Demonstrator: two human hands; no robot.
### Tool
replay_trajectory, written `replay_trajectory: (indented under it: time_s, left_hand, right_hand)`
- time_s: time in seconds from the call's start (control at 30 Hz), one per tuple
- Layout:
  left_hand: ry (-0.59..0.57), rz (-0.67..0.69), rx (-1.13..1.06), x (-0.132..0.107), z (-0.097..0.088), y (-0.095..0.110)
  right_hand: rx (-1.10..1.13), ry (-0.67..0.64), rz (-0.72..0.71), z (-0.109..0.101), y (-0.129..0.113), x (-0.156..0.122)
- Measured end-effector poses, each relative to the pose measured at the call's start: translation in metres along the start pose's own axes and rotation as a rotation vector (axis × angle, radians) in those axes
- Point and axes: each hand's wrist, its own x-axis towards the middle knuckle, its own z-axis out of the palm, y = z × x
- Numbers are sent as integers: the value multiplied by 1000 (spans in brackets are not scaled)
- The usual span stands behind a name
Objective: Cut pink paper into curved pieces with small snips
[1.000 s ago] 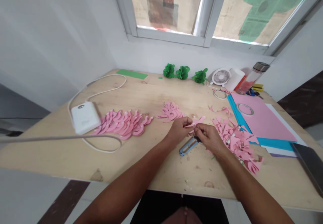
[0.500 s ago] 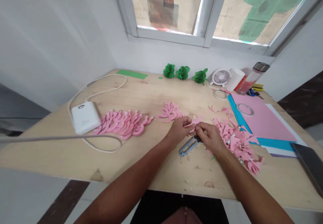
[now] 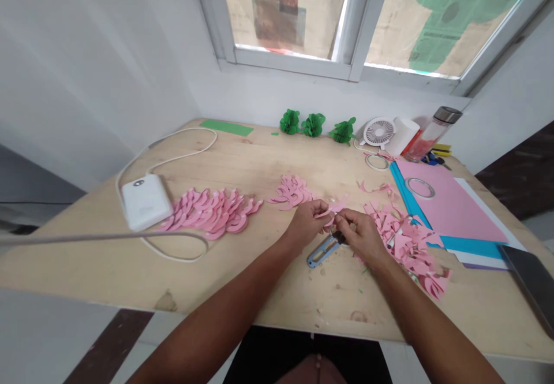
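Observation:
Close together over the middle of the table, both my hands are closed on a small pink paper piece point(image 3: 339, 204). My left hand point(image 3: 306, 222) pinches its left side between thumb and fingers. At its right side my right hand point(image 3: 361, 234) is pinched too; its fingertips partly cover the paper. Below the hands lies a blue-handled cutting tool point(image 3: 319, 256), its other end hidden by my right hand. Just left of my left hand is a small pile of curved pink paper cutouts point(image 3: 291, 191). Pink paper scraps point(image 3: 404, 242) are heaped beside my right hand.
More curved cutouts point(image 3: 216, 211) lie near a white power bank point(image 3: 147, 202) and its cable. Green paper flowers point(image 3: 313, 124), a small fan point(image 3: 379, 132) and a glass bottle point(image 3: 433, 135) stand at the back. Pink sheets point(image 3: 459, 211), a tape roll point(image 3: 420, 187) and a phone point(image 3: 530, 286) are right.

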Motion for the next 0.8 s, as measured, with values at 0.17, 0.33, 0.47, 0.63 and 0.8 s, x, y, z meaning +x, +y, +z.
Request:
replay_trajectory:
  time_s: [0.17, 0.33, 0.47, 0.63, 0.8]
  left_hand:
    - [12, 7, -20, 0, 0, 1]
    - [38, 13, -34, 0, 0, 2]
    - [53, 12, -37, 1, 0, 2]
    - [45, 11, -77, 0, -1, 4]
    - [-1, -11, -134, 0, -2, 6]
  right_hand:
    - [11, -1, 17, 1, 1, -1]
    - [6, -2, 11, 1, 0, -1]
    - [-1, 4, 17, 1, 1, -1]
    - [25, 7, 18, 1, 1, -1]
    - [38, 28, -10, -1, -3, -1]
